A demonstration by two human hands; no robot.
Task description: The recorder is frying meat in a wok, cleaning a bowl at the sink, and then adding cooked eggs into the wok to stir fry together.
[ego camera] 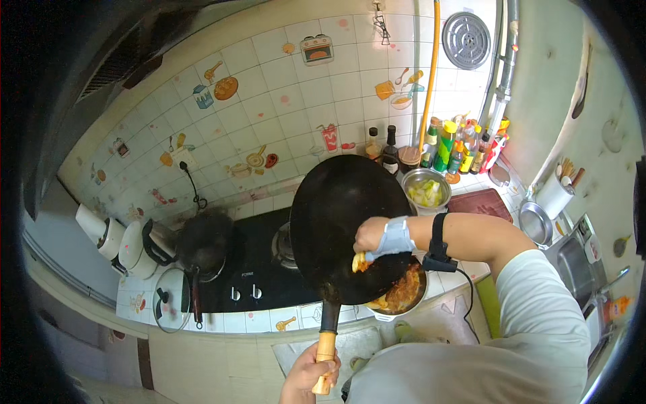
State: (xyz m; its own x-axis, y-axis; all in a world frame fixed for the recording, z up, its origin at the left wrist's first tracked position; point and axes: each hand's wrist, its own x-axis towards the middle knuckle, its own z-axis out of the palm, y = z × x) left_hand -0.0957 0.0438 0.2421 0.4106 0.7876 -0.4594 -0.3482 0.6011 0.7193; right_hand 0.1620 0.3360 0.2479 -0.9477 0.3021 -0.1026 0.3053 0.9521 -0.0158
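Observation:
My left hand grips the wooden handle of a black wok, which is raised above the counter beside the stove. My right hand is over the inside of the wok, near its lower right part. Right below its fingers is a pale yellow piece of food with reddish bits; whether the fingers hold a tool is hidden. Partly under the wok's lower right rim sits a white-handled pan of reddish-brown food. A metal bowl of cut pale green vegetables stands beyond my right forearm.
The black gas stove holds a dark pan at left, near a glass lid and an electric kettle. Sauce bottles, a reddish-brown cutting board, a metal pot and the sink are at right.

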